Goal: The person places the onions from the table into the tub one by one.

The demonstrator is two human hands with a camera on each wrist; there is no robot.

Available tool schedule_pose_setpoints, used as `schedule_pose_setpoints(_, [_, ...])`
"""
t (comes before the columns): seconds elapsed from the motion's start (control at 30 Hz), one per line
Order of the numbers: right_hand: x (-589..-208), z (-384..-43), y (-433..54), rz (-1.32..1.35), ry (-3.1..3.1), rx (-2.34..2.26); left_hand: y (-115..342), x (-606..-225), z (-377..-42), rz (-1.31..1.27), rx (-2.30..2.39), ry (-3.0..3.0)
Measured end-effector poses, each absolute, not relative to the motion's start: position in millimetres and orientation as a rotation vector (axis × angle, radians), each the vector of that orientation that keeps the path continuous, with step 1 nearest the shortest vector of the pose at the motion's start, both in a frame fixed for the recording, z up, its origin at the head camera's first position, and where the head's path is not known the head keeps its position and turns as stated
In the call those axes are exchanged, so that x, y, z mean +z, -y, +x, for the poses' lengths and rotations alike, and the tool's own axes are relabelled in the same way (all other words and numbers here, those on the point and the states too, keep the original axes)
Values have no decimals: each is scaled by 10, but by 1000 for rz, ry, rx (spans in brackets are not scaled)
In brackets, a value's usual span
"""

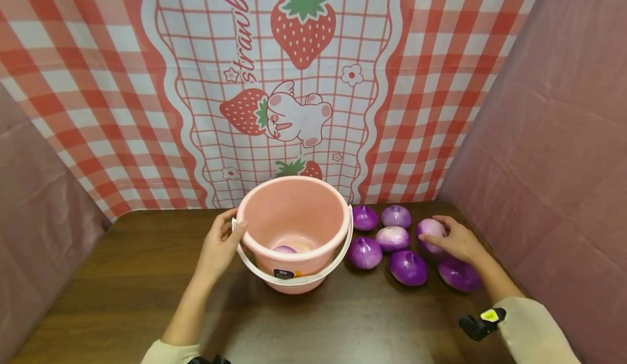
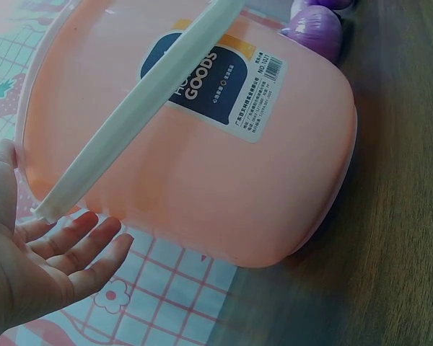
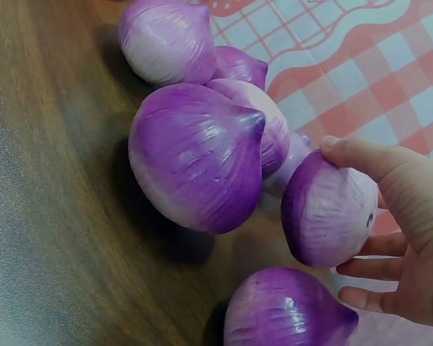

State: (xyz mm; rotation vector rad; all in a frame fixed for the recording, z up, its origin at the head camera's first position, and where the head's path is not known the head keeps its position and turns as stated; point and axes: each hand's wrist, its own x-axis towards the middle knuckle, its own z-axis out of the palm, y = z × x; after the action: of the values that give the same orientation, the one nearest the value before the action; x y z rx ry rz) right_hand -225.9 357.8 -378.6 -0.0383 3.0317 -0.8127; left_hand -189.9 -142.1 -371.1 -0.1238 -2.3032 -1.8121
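A pink bucket (image 1: 295, 260) with a white handle (image 1: 294, 281) stands upright on the table, with part of a purple onion (image 1: 284, 250) showing inside. My left hand (image 1: 222, 242) holds the bucket's left rim, thumb over the edge and fingers outside near the handle joint. In the left wrist view the bucket's label (image 2: 209, 86) faces the camera. On the right, my right hand (image 1: 455, 239) grips a pale purple onion (image 3: 332, 210) between thumb and fingers. Several other onions lie around it, including a dark one (image 1: 409, 267) in front and another (image 1: 459, 273) below the hand.
The brown wooden table (image 1: 122, 282) ends at a hanging red checked cloth (image 1: 421, 108) with strawberry prints. Pink cloth walls (image 1: 548, 135) rise at both sides. More onions (image 1: 364, 252) sit close to the bucket's right side.
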Motion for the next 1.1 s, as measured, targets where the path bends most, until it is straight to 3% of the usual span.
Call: schedule_pose_setpoints(1.1, [-3478, -2206, -3459, -61, -3107, -887, 1412, -3719, -1907, -117, -1810, 2297])
